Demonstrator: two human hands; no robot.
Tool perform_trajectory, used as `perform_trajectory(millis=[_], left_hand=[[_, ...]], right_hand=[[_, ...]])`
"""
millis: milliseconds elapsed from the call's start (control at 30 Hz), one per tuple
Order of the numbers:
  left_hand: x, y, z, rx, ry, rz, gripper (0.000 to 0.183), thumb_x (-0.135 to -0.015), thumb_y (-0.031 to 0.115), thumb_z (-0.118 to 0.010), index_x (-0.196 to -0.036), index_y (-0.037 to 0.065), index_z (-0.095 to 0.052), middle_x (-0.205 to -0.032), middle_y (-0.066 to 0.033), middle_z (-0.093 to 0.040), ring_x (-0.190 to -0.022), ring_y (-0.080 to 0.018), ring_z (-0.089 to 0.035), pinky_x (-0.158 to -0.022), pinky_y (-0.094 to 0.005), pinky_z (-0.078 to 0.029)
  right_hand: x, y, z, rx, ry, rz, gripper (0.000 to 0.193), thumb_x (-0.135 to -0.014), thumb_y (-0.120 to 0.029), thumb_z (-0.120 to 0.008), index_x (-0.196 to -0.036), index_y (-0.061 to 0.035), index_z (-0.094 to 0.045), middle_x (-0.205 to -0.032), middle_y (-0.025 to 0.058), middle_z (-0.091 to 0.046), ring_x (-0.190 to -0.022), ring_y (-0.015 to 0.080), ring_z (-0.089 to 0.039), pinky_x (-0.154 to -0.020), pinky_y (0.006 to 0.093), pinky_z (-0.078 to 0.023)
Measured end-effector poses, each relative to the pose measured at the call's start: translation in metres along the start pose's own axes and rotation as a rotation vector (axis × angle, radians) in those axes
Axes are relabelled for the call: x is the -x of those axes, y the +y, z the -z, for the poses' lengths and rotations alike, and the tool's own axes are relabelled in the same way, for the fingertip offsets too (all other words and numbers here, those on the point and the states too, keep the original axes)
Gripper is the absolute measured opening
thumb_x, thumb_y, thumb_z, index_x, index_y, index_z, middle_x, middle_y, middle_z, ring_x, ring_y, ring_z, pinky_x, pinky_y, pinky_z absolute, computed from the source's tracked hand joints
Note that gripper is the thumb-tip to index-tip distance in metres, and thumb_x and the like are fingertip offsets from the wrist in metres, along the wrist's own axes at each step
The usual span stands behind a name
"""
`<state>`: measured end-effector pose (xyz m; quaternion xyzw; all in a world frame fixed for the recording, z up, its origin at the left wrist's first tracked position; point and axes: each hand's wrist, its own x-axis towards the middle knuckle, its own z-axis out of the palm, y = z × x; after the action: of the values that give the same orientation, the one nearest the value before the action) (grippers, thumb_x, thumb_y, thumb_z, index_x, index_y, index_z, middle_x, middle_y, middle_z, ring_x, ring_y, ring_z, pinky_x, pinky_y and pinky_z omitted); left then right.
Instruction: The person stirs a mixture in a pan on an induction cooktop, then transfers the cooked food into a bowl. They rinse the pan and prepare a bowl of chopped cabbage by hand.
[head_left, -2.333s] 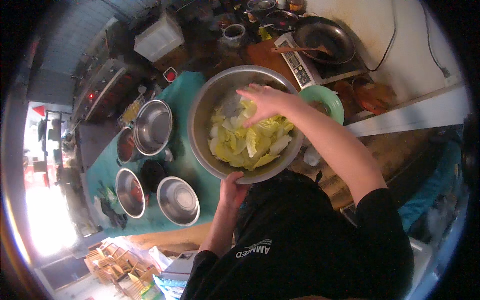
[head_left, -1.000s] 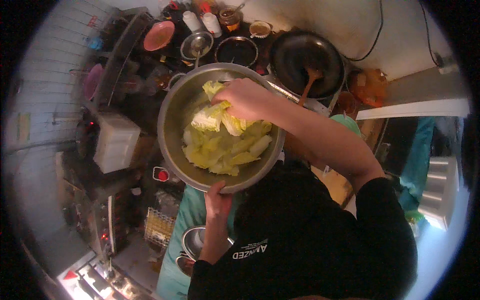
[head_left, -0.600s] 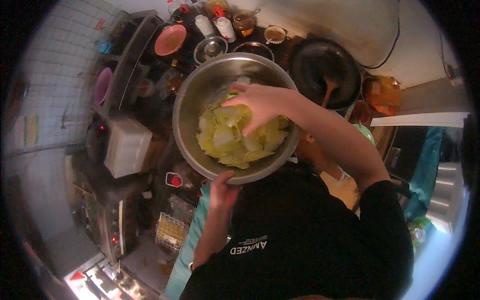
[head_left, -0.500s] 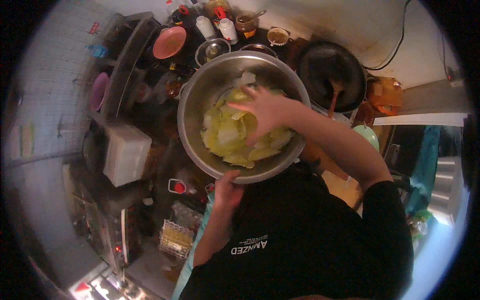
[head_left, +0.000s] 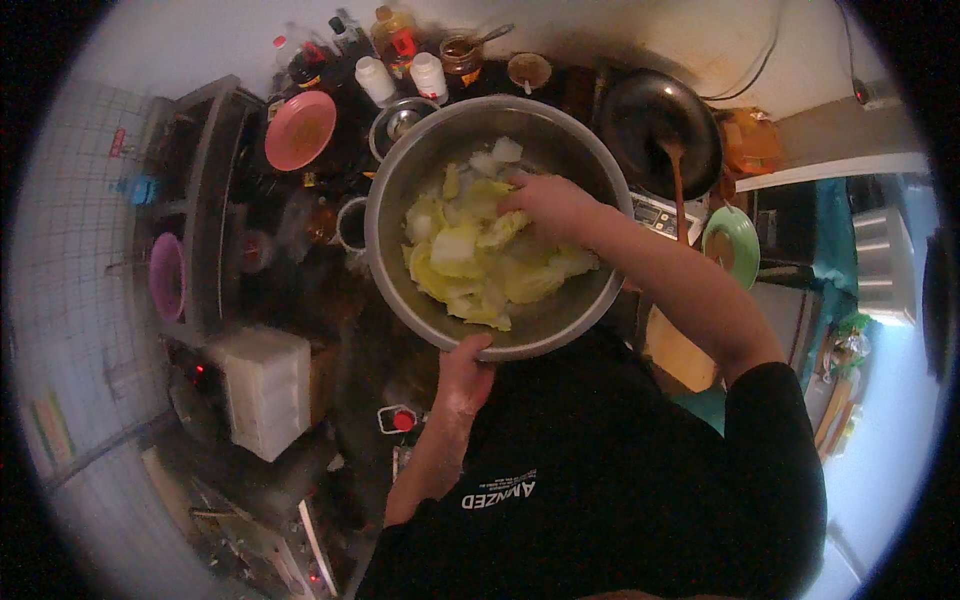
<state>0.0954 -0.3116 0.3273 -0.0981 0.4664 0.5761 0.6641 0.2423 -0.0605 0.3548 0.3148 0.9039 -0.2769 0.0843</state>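
A large steel basin (head_left: 402, 300) is in front of my body, holding torn cabbage leaves (head_left: 455, 248), yellow-green with white pieces among them. At its near rim, my left hand (head_left: 467, 375) grips the edge with the thumb over the top. My right hand (head_left: 553, 208) reaches inside from the right, fingers curled in around some of the cabbage leaves. Its fingertips are partly hidden among the leaves.
A black wok (head_left: 640, 125) with a wooden-handled spatula (head_left: 676, 185) stands beyond the basin to the right. A pink plate (head_left: 300, 132), white bottles (head_left: 428, 76) and a sauce jar (head_left: 461, 66) line the back. A green bowl (head_left: 743, 240) sits right; a white box (head_left: 265, 385) is left.
My right hand was spread over the leaves and is now curled in among them, a little farther right. My left hand still grips the rim. The view has turned slightly.
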Motion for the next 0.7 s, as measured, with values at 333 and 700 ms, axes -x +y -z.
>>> perform_trajectory(millis=[333, 700], left_hand=[[-0.008, 0.003, 0.004, -0.077, -0.032, -0.041, 0.060, -0.084, 0.000, -0.062, -0.141, 0.003, -0.043, -0.134, -0.0156, -0.053, -0.123, -0.0341, -0.055, -0.103, -0.0525, -0.048], [0.009, 0.005, -0.018, -0.210, -0.069, -0.090, 0.046, -0.088, 0.006, -0.062, -0.132, 0.004, -0.051, -0.126, -0.0129, -0.059, -0.116, -0.0320, -0.059, -0.100, -0.0488, -0.049]], right_hand=[[0.010, 0.010, 0.049, -0.208, 0.157, -0.048, 0.036, -0.073, -0.010, -0.077, -0.108, -0.0099, -0.075, -0.102, 0.0159, -0.073, -0.099, 0.0349, -0.069, -0.089, 0.0433, -0.055], [0.039, -0.006, 0.077, -0.480, 0.222, 0.011, 0.034, -0.075, -0.018, -0.079, -0.107, -0.0057, -0.074, -0.100, 0.0157, -0.074, -0.095, 0.0305, -0.070, -0.087, 0.0399, -0.054]])
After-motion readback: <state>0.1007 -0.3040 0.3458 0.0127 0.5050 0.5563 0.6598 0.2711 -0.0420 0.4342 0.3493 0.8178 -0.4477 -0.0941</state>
